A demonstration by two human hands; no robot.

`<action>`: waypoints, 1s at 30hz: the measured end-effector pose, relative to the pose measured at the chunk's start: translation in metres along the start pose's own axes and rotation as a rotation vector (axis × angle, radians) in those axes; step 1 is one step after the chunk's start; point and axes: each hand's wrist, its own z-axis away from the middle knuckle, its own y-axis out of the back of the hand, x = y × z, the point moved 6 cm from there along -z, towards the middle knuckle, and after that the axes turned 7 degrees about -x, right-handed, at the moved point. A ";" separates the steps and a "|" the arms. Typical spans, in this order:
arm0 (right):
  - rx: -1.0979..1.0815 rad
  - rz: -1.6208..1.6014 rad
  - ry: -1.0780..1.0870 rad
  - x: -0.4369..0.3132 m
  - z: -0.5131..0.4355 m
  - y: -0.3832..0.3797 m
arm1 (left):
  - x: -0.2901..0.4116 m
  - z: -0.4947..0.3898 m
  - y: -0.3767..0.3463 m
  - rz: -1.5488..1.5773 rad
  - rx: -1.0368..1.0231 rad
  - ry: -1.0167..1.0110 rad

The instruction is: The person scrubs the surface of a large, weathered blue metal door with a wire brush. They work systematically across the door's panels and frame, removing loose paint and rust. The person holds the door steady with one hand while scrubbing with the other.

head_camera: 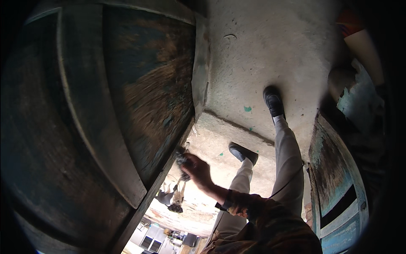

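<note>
My right hand (197, 168) reaches across to the left, its fingers closed around a dark crumpled pad (183, 163). Blur hides exactly what the pad is. It is by the edge of a large wooden door leaf (152, 79), and I cannot tell whether they touch. Blue-green paint on the door is worn away in wide patches, baring brown wood. My left hand is out of view.
My shoes stand on both levels of a stepped concrete floor (241, 79). A second worn door leaf (333, 165) is on the right. Another person's bare limb (364, 50) shows at upper right. Outside, a dog (177, 200) stands in bright light.
</note>
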 end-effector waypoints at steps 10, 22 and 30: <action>0.223 0.468 0.137 0.018 -0.115 0.010 | 0.003 0.027 0.000 0.158 -0.155 -0.142; 0.148 0.354 0.080 -0.011 -0.086 0.023 | -0.008 0.048 0.015 0.400 -0.338 -0.270; -0.191 0.291 0.507 -0.084 0.066 -0.053 | -0.013 0.060 0.027 0.647 -0.458 -0.172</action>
